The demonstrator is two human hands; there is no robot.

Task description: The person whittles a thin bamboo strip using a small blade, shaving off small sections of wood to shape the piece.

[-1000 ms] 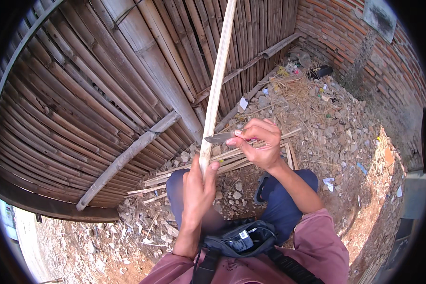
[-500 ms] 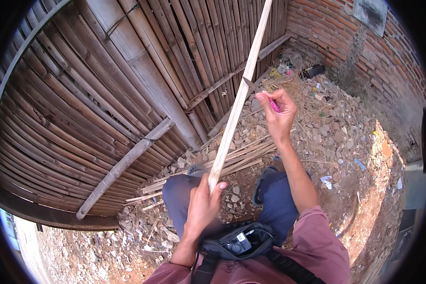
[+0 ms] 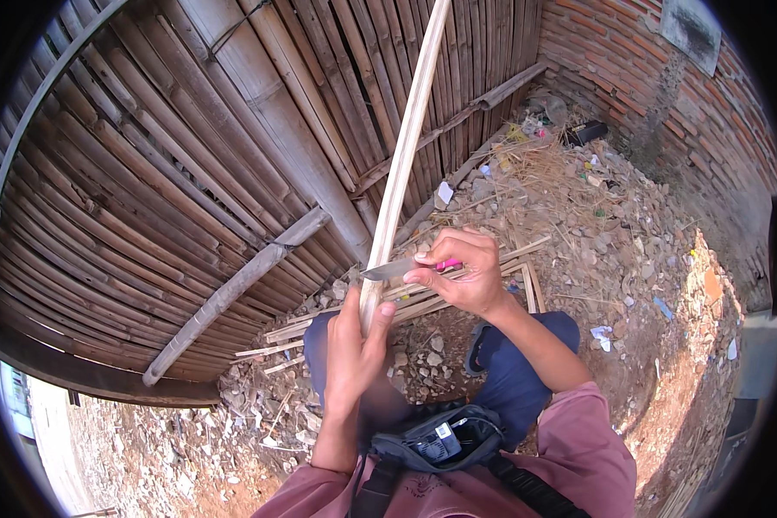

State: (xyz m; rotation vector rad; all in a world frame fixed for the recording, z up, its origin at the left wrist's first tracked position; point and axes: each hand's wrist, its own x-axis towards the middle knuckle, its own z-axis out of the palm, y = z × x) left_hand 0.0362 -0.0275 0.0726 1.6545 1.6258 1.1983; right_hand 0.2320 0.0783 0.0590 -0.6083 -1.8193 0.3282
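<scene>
A long pale bamboo strip (image 3: 403, 155) rises at a slant from my lap, past the upper edge of the view. My left hand (image 3: 354, 345) is closed round its lower end, thumb on the right side. In my right hand (image 3: 466, 272) is a knife (image 3: 390, 269) with a pink handle, pinched between thumb and fingers. Its grey blade points left and lies across the strip, just above my left hand. Behind my hands, several split bamboo strips (image 3: 423, 302) lie on the ground by my feet.
A bamboo-slat wall (image 3: 147, 173) leans along the left, with a pole braced on it. A brick wall (image 3: 613, 69) closes the far right. Rubble and litter (image 3: 578, 233) cover the ground. An open dark waist bag (image 3: 440, 440) sits at my lap.
My right hand has brought the knife down along the strip, close to my left hand. The strip has shifted left, and my left hand has risen a little with it.
</scene>
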